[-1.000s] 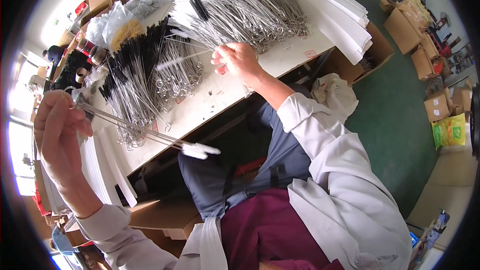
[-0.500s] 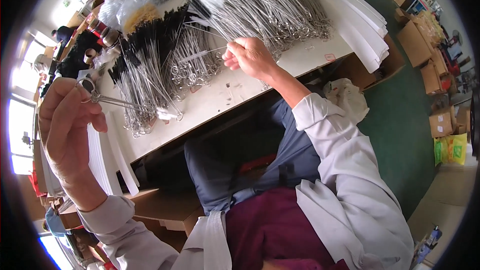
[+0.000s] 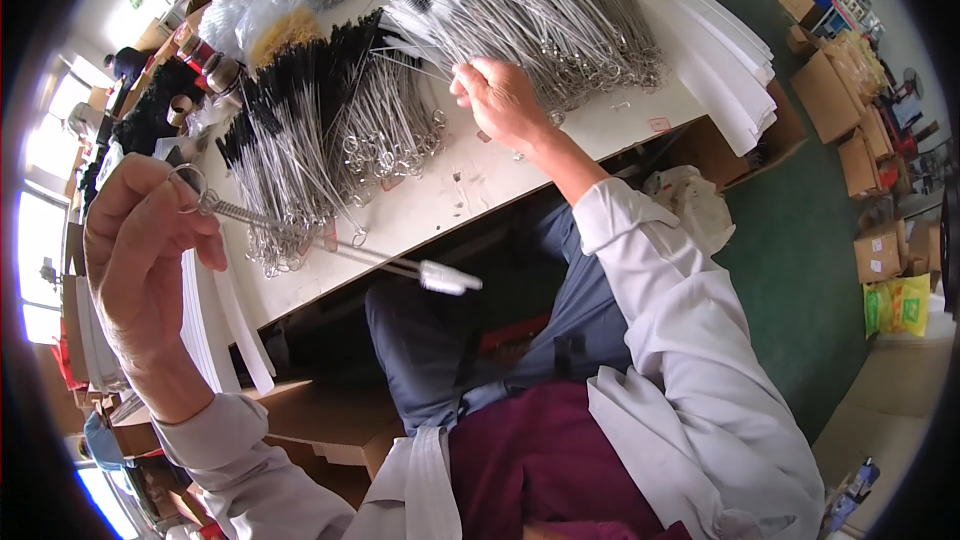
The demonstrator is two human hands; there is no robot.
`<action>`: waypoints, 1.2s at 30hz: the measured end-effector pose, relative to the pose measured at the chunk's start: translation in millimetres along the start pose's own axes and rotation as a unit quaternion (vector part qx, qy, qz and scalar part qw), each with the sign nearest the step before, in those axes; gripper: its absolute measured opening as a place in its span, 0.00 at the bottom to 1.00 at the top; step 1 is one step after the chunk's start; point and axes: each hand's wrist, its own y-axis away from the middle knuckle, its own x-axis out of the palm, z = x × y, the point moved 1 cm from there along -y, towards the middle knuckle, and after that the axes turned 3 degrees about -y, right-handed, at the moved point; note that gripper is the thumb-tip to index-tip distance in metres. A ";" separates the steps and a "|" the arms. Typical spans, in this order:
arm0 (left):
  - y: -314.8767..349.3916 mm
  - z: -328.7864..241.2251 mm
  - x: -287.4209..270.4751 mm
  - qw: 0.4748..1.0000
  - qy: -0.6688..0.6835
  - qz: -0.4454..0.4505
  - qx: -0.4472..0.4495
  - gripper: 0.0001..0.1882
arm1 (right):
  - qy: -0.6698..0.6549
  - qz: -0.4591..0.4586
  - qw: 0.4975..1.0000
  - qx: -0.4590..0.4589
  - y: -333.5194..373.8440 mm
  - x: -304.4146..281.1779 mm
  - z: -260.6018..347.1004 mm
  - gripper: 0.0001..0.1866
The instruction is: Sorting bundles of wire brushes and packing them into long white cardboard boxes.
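Plainly, left fingers (image 3: 155, 212) hold brushes (image 3: 448, 278); one carton (image 3: 893, 252) bears white labels (image 3: 876, 244).

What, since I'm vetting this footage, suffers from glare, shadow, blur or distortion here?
In the head view, glare washes out the bright rectangular windows at left; deep shadow lies under the white tabletop; the white-tipped silver wire brushes in the left hand look smeared at their tips; fisheye distortion curves the scene toward the rim, with black along both sides.

Green floor (image 3: 790, 275); bright windows (image 3: 40, 325) left; white-topped table (image 3: 600, 122).
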 end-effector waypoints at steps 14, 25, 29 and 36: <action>-12.9 -4.8 6.1 0.992 -0.025 0.107 -0.064 0.10 | -0.297 0.286 0.906 0.100 60.5 16.7 59.7 0.20; -13.5 8.6 6.9 0.989 0.039 0.108 -0.092 0.07 | -0.415 0.402 0.799 0.169 92.8 58.1 91.2 0.17; -6.8 31.1 -4.3 0.983 0.106 0.097 -0.114 0.07 | -0.424 0.388 0.798 0.181 107.5 67.1 87.1 0.17; 5.9 26.3 14.6 0.979 0.122 0.112 -0.123 0.07 | -0.235 0.248 0.938 -0.050 84.9 78.5 81.0 0.17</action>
